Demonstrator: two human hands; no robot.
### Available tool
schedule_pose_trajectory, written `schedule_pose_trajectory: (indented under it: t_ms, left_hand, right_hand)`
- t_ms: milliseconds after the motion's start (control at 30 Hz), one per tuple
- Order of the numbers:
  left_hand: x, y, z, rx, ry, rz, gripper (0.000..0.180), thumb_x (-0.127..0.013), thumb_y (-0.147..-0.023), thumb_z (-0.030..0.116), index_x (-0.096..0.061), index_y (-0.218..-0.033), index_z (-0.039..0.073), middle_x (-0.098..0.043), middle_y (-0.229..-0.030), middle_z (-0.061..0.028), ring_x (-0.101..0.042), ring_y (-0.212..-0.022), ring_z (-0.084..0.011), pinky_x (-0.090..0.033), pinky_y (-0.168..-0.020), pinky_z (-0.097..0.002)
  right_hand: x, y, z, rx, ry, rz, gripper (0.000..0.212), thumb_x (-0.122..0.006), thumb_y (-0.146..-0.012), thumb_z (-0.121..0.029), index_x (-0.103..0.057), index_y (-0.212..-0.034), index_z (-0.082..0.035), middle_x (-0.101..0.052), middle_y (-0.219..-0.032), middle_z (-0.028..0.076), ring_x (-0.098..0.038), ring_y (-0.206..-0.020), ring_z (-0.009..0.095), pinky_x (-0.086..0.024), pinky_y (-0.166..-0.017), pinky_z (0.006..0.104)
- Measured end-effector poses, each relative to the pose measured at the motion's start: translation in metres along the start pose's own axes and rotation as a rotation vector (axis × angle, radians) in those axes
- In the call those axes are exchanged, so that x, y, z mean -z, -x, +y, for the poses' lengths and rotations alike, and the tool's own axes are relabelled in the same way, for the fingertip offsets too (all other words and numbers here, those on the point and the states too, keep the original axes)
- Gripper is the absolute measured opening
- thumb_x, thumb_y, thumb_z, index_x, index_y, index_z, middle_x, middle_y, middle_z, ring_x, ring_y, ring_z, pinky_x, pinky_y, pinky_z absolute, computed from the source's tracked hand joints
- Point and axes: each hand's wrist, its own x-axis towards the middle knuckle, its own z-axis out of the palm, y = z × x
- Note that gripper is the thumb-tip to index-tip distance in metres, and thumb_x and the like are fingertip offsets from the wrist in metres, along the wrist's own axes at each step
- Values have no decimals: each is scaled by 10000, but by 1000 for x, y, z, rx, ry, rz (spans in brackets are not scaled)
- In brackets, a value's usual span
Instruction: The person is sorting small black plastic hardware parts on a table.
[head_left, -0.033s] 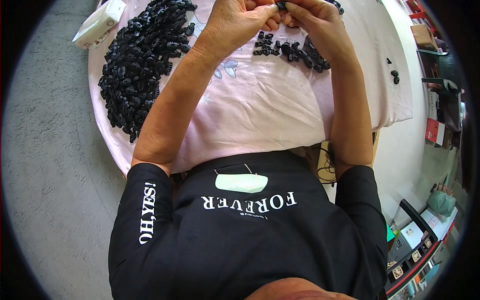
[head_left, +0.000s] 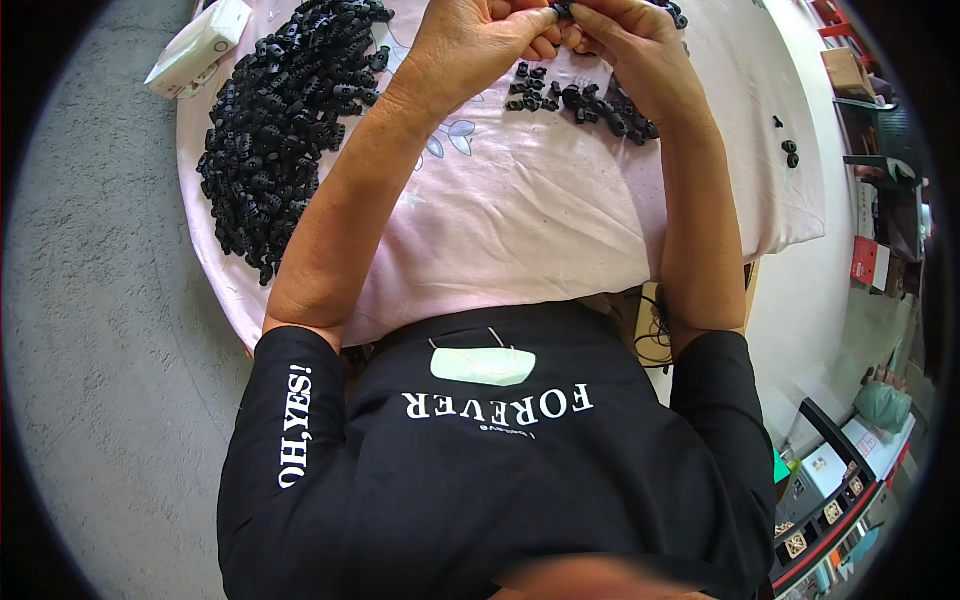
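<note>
At the top of the view my hands meet over the table. My left hand [head_left: 480,38] and my right hand [head_left: 638,48] pinch a small black plastic part [head_left: 563,11] between them, the fingertips closed on it. Much of the part is hidden by the fingers, so its exact kind cannot be made out. Below the right hand lies a cluster of small black parts [head_left: 605,112], with several smaller black pieces [head_left: 532,88] to its left. Left of my left forearm spreads a large heap of ribbed black plastic parts [head_left: 270,150].
A pale pink patterned cloth [head_left: 520,220] covers the table. A white box [head_left: 200,45] stands at its far left corner. A few loose black pieces [head_left: 791,154] lie near the right edge. Beyond on the right are a cardboard box [head_left: 846,74] and a red box [head_left: 870,263].
</note>
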Motion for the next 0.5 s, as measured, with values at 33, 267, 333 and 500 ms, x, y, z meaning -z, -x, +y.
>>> schedule_pose_trajectory:
  t_ms: [33,267,333,500]
  left_hand:
    - [0,-1,0,-23,-20,0,23,-615,-998,-18,-601,-1001,-36,-717,-864,-121,-694,-706,-133,-585,-643,-251]
    - [-10,2,6,-15,5,-29,72,-644,-994,-12,-582,-1029,-25,-697,-883,-84,-687,-746,-116,-581,-675,-240]
    - [-6,4,5,-47,27,-32,76,-648,-986,-25,-583,-1027,-24,-693,-875,-74,-682,-756,-103,-574,-677,-229]
    - [-12,7,12,-100,-53,-6,75,-653,-976,-40,-592,-1016,-23,-689,-859,-65,-673,-759,-88,-566,-681,-223]
  right_hand:
    - [2,-3,6,207,-252,-154,253,-607,-1036,-89,-701,-1245,18,-724,-933,2,-623,-751,49,-509,-674,196]
    - [13,1,7,161,-513,-222,281,-605,-1034,-92,-680,-1275,33,-718,-953,27,-613,-757,64,-499,-679,198]
    - [-6,7,-22,-261,-113,212,289,-608,-1034,-96,-677,-1283,35,-718,-947,30,-615,-757,68,-504,-682,201]
    - [-3,8,-22,-230,-131,209,252,-617,-1029,-90,-670,-1245,27,-716,-927,36,-633,-738,78,-526,-675,204]
